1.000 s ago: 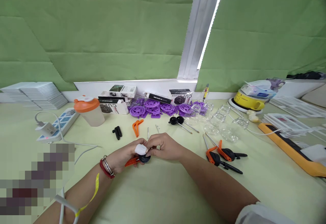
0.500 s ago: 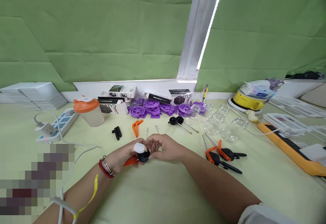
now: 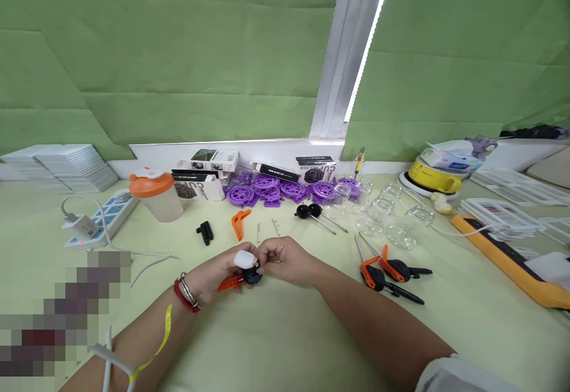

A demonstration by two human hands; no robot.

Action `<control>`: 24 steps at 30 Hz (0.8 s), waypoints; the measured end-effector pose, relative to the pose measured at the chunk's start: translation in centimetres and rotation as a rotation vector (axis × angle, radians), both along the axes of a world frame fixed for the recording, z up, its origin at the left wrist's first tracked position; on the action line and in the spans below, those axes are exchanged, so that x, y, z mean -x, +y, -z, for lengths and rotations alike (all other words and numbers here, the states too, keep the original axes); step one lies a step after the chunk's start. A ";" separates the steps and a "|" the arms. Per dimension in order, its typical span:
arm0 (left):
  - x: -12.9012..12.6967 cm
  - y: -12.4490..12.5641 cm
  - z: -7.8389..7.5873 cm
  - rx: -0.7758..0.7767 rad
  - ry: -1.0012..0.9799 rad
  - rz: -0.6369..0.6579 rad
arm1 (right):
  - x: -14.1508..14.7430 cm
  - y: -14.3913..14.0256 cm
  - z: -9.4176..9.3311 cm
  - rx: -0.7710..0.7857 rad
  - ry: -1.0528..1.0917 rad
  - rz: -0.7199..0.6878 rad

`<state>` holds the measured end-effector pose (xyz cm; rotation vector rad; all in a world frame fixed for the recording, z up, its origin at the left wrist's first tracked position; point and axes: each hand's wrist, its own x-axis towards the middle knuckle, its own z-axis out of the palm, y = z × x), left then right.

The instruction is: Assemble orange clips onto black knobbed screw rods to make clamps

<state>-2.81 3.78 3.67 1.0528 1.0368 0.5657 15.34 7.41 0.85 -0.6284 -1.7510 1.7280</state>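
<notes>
My left hand (image 3: 222,270), its thumb in a white wrapping (image 3: 244,259), is closed round a black round part (image 3: 253,274) joined to an orange piece (image 3: 230,283). A small shiny spot shows on top of the black part. My right hand (image 3: 285,259) pinches at the black part's right edge; whatever lies between its fingertips is too small to make out. Beyond the hands lie a loose orange V-shaped piece (image 3: 239,224), two thin metal pins (image 3: 259,233), and small black handle pieces (image 3: 205,233). On the right rest two assembled black-and-orange tools (image 3: 376,276) with metal rods.
Two black discs with metal rods (image 3: 314,211) lie further back. Behind them are purple wheel-shaped holders (image 3: 240,195), cardboard boxes (image 3: 200,187) and clear round pieces (image 3: 380,214). A shaker cup (image 3: 164,202) and a power strip (image 3: 104,217) stand left, a yellow bowl (image 3: 434,175) right.
My right fingertips have moved slightly over the top of the black part, where a small shiny spot now shows. The left hand keeps its hold; the table items have not moved.
</notes>
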 end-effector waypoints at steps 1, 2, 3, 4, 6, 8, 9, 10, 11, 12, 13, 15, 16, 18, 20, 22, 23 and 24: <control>0.0 0.0 0.0 0.001 0.003 -0.001 | 0.0 0.0 0.0 0.008 0.003 0.004; 0.0 0.0 -0.1 0.002 0.004 -0.002 | 0.1 0.0 0.1 0.018 0.008 0.005; 0.0 0.0 -0.1 0.005 0.004 -0.004 | 0.1 0.0 0.2 0.026 0.013 0.006; 0.0 0.0 -0.1 0.007 0.002 -0.005 | 0.1 0.0 0.3 0.028 0.015 0.006; 0.0 0.0 -0.1 0.010 -0.009 -0.005 | 0.2 0.1 0.6 0.034 0.022 0.002; 0.1 0.1 0.0 0.013 -0.021 -0.007 | 0.3 0.2 0.9 0.041 0.033 -0.013; 0.1 0.1 0.0 0.015 -0.025 -0.007 | 0.3 0.2 1.0 0.039 0.038 -0.017; 0.1 0.1 0.0 0.014 -0.030 -0.006 | 0.3 0.3 1.1 0.034 0.040 -0.015; 0.1 0.1 0.0 0.012 -0.033 -0.005 | 0.3 0.3 1.1 0.028 0.039 -0.007; 0.1 0.1 0.0 0.010 -0.033 -0.006 | 0.3 0.3 1.2 0.023 0.037 0.002; 0.1 0.1 0.0 0.010 -0.033 -0.007 | 0.3 0.3 1.2 0.023 0.033 0.006; 0.1 0.1 0.0 0.007 -0.031 -0.005 | 0.3 0.3 1.2 0.024 0.028 0.002; 0.1 0.1 0.0 0.005 -0.034 -0.003 | 0.3 0.3 1.2 0.021 0.029 0.001; 0.1 0.1 0.1 0.003 -0.045 -0.001 | 0.4 0.3 1.2 0.021 0.038 0.005; 0.1 0.1 0.1 0.002 -0.051 -0.007 | 0.4 0.2 1.2 0.023 0.043 0.007; 0.2 0.1 0.1 0.005 -0.046 -0.010 | 0.5 0.1 1.2 0.024 0.040 0.014; 0.1 0.1 0.1 0.005 -0.044 -0.011 | 0.5 0.1 1.2 0.024 0.038 0.019; 0.1 0.1 0.1 0.006 -0.042 -0.011 | 0.5 0.1 1.2 0.024 0.037 0.019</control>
